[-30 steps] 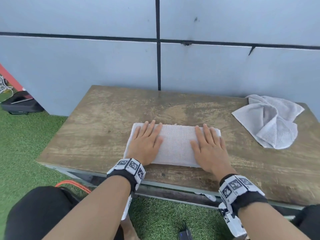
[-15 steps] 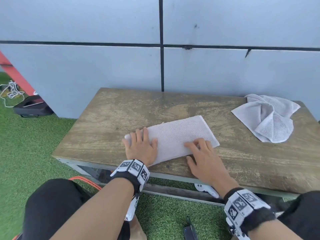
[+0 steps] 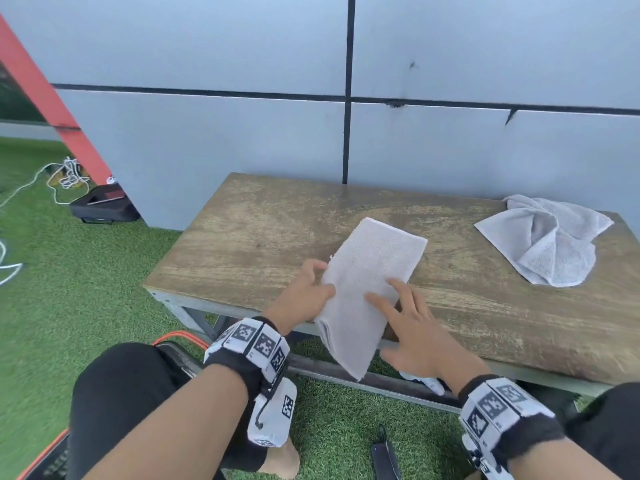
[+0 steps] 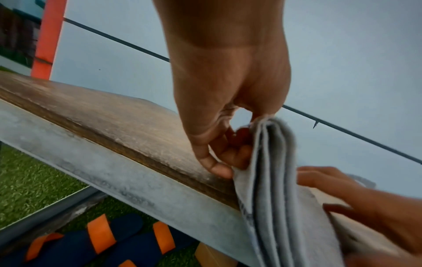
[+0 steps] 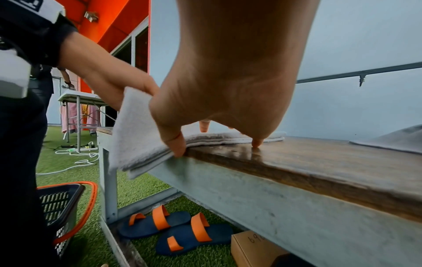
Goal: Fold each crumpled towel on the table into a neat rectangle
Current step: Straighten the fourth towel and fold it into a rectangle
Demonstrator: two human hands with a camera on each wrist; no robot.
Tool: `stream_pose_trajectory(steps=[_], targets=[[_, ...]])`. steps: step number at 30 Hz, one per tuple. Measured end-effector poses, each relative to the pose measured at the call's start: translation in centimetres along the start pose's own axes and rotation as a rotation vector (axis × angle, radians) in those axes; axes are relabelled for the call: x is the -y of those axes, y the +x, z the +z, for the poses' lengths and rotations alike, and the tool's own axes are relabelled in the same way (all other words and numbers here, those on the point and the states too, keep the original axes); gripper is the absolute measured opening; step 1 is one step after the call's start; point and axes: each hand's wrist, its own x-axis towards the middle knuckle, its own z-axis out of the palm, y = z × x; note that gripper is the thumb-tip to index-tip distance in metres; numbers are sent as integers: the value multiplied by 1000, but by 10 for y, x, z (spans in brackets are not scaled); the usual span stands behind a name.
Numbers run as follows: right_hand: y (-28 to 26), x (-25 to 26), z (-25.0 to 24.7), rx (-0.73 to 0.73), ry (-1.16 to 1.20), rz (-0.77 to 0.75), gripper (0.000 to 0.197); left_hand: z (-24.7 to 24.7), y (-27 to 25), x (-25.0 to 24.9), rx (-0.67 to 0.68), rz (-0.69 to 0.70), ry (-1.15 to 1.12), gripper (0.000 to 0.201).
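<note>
The folded towel (image 3: 367,289) is found at the near edge of the table (image 3: 259,237), turned so that its long axis runs from about 1 o'clock to 7 o'clock, and its near end hangs over the edge toward the person. Its left long edge is pinched by the left hand (image 3: 304,296): in the left wrist view the thumb is seen on top of the stacked layers and the curled fingers (image 4: 219,159) beneath them, at the table's rim. The right hand (image 3: 415,334) is held wide, with straight fingers laid flat on the towel's right side; in the right wrist view its thumb presses the layers at the table edge and one fingertip touches the wood just beside the cloth. No grip is made by this hand. The step in hand is judged to be the turning of the long strip, so that it can be folded once more across its length. For the next move, the overhanging end probably should be brought onto the table or lifted over the far end, with corners matched and layers kept together, since they could slide apart. The second towel (image 3: 550,240), still crumpled, lies at about 2 o'clock near the far right corner, well apart from both hands, and is not yet touched.
</note>
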Motion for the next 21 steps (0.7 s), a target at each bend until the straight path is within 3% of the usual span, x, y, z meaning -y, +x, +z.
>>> stream_pose_trajectory(steps=[2, 4, 7, 9, 12, 14, 18, 21], targets=[[-3, 3, 5, 18, -64, -6, 96, 3, -2, -8, 1, 73, -119, 42], [-2, 6, 7, -22, -85, 11, 101, 6, -2, -18, -30, 94, -201, 35], [2, 6, 5, -118, -22, 29, 91, 9, -2, -39, -40, 52, -387, 35], [3, 6, 4, -154, 54, 27, 72, 8, -3, -46, 2, 46, -444, 40], [5, 0, 2, -230, 210, -4, 38, 1, 0, -44, 18, 119, -315, 37], [4, 0, -8, -269, 332, -1, 27, -2, 4, -42, -16, 146, -178, 31], [-7, 3, -35, -274, 813, 127, 24, -2, 8, -39, -86, 192, -53, 13], [-8, 0, -42, -312, 960, 255, 28, 4, 7, -39, -179, 256, -1, 27]])
